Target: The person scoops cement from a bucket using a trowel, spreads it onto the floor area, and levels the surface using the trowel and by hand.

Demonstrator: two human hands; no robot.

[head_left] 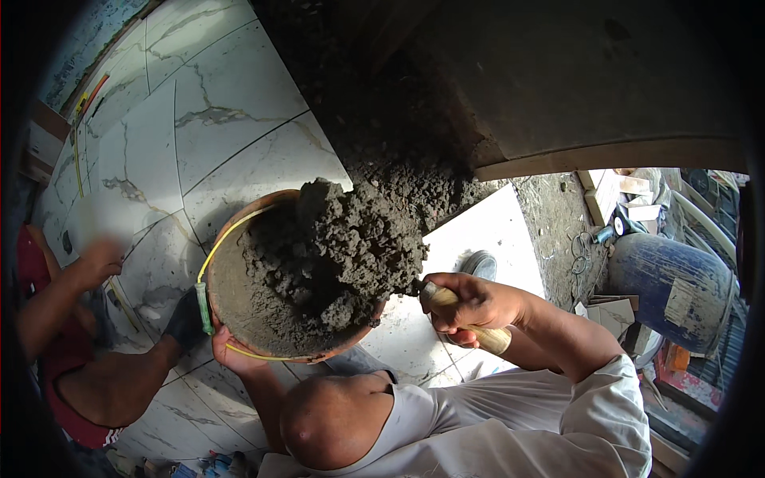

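An orange-brown bucket (217, 275) with crumbly grey mortar inside stands on the tiles, left of centre. Its yellow wire handle, fitted with a green grip (202, 307), lies along the rim. My left hand (233, 350) grips the bucket's near-left rim, close to that grip. My right hand (470, 307) is closed round the wooden handle (490, 338) of a trowel. A large heap of mortar (370, 239) is on the trowel, over the bucket's right side. The heap hides the blade.
Another person's hand (100, 259) and bent leg show at the left. Marble-patterned tiles (239, 80) end beside dark loose soil. A dark board (606, 95) overhangs at upper right. A blue drum (669, 279) and scrap lie at the right. My knee (343, 414) is in front of the bucket.
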